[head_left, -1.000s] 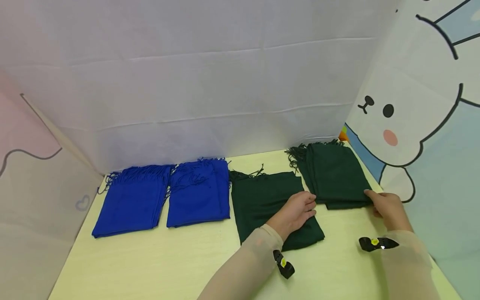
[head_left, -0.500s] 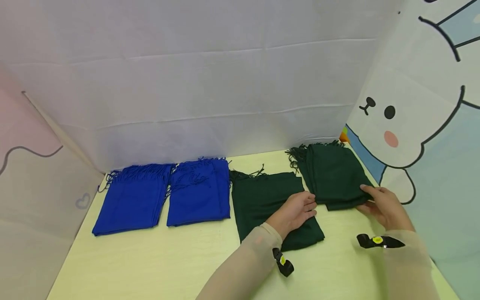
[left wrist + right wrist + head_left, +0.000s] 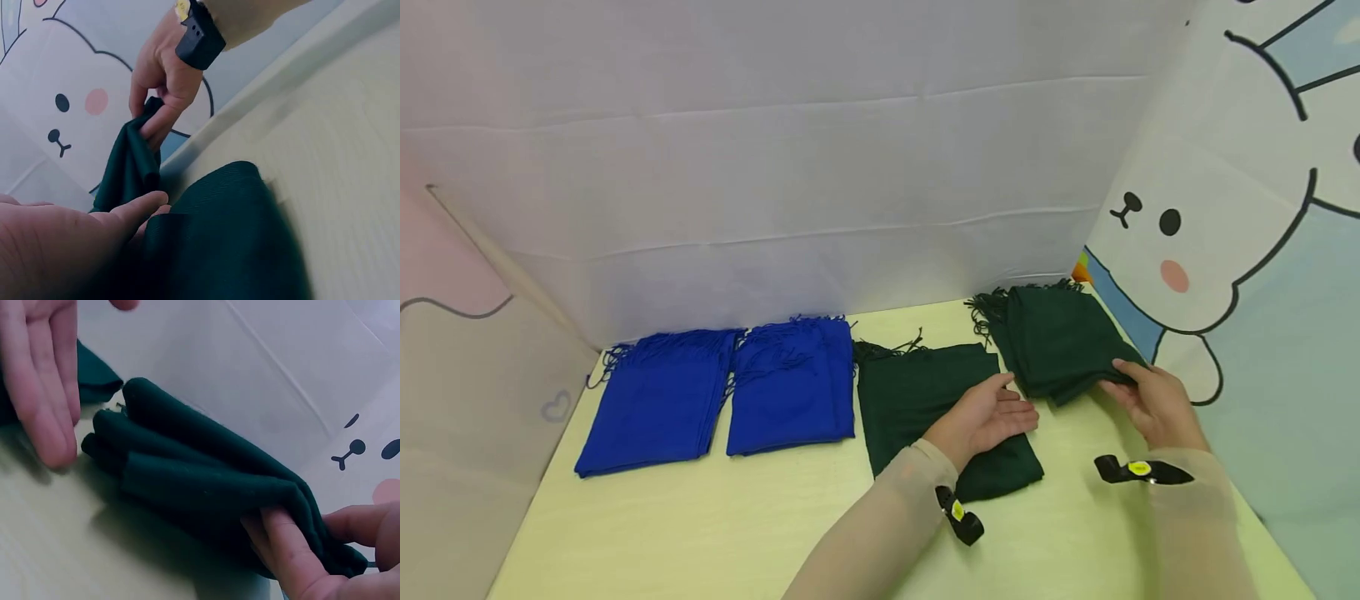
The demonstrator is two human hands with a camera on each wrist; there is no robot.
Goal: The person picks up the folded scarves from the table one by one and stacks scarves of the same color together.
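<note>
From where I stand, four folded fringed scarves lie in a row across the pale yellow table (image 3: 700,533), and the one at the far right has the attention: a dark green scarf (image 3: 1067,333) with its tassels along the far edge and far-left corner, close to the white backdrop (image 3: 775,175). The person's right hand (image 3: 1157,404) is the nearer of the two, pinching that scarf's near-right corner, thumb above and fingers tucked under the layers, so the near edge stands off the table while the far part lies flat.

The left hand (image 3: 992,417) grasps nothing; its fingers reach out straight to the right, palm turned partly up. They stop just beside the scarf's near-left corner, and the right wrist view shows a gap between fingertips and cloth. So the scarf lies beyond both hands, far and slightly right of the left one, far and left of the right one. Its longer side seems to run away from the person, leaning toward the far left, though the fold is too nearly square to be sure.

Under the left hand and wrist lies a second green scarf (image 3: 917,383); I can't tell whether the hand presses it. Farther left sit two blue ones, a narrower blue scarf (image 3: 793,400) and a wider blue scarf (image 3: 658,408).
</note>
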